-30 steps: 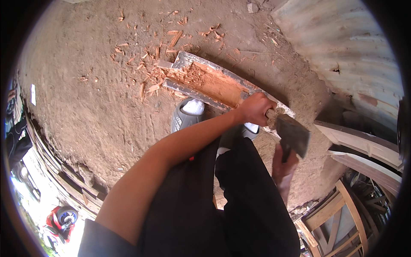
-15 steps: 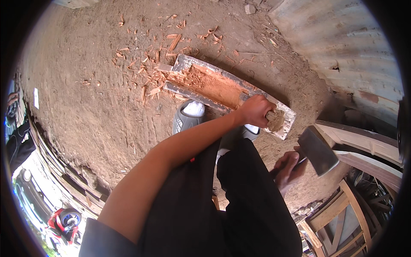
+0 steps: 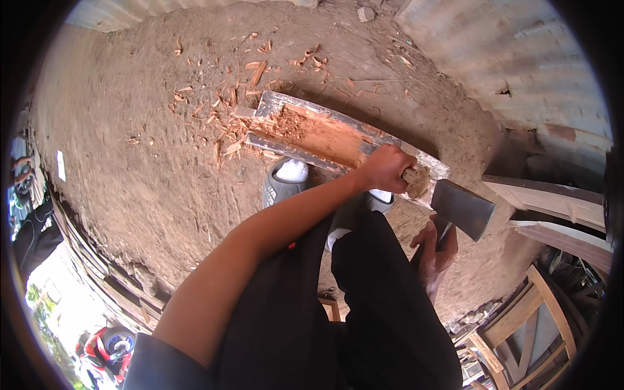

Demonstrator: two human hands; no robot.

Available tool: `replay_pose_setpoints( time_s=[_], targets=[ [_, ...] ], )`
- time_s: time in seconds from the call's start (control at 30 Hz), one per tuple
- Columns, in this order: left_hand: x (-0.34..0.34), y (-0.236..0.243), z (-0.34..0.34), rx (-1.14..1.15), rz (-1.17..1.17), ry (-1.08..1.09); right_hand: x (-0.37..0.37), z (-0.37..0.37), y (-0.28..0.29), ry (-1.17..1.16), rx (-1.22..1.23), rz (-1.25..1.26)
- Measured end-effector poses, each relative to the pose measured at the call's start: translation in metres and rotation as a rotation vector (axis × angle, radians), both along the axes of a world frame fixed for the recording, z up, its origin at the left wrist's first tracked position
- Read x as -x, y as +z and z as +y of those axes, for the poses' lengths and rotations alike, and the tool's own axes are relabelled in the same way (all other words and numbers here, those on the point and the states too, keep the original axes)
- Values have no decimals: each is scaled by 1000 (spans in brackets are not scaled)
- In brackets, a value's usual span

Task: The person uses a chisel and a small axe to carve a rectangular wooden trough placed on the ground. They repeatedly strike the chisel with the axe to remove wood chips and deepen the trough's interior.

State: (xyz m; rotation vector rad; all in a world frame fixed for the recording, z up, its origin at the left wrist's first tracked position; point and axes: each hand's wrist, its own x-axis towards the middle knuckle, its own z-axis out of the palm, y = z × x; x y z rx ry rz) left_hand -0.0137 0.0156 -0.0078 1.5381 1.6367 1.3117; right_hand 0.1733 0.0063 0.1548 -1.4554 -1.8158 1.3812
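My left hand (image 3: pixel 390 166) is closed round the handle of a chisel, whose frayed, pale end (image 3: pixel 416 183) sticks out beside my thumb. The chisel lies along a long wooden piece (image 3: pixel 328 133) with flaking paint and a roughly hollowed reddish channel. My right hand (image 3: pixel 435 253) grips a tool with a dark, flat, rectangular metal head (image 3: pixel 463 209), held just right of the handle's end; whether they touch I cannot tell. My feet in grey sandals (image 3: pixel 283 188) stand against the wooden piece's near side.
Wood chips (image 3: pixel 224 130) scatter over the dirt ground. A corrugated metal sheet (image 3: pixel 520 71) bounds the upper right. Planks (image 3: pixel 552 201) and wooden frames (image 3: pixel 520 312) lie at the right. Wooden strips (image 3: pixel 104 266), a dark bag-like item (image 3: pixel 32 240) and a red motorbike (image 3: pixel 104 351) are at the left.
The metal head swung away to the lower right, then came back up and left toward the handle's end over the last half second. My left hand has stayed nearly in place.
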Motion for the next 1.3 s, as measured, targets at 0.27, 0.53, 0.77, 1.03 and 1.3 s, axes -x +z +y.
replay_pose_setpoints(
  time_s=[0.27, 0.53, 0.77, 1.03, 1.3],
  targets=[
    [-2, -1, -1, 32, 25, 11, 5, -7, 29, -143, -3, 15],
    [-1, 6, 2, 74, 50, 24, 6, 5, 11, -118, 202, -147],
    [-4, 8, 2, 117, 77, 10, 4, 5, -3, -50, 245, -235],
    [-8, 2, 7, 146, 99, -8, 13, -11, -18, -361, 130, 121],
    [-9, 1, 6, 188, 130, -28, -2, 1, -4, -280, 202, 29]
  ],
)
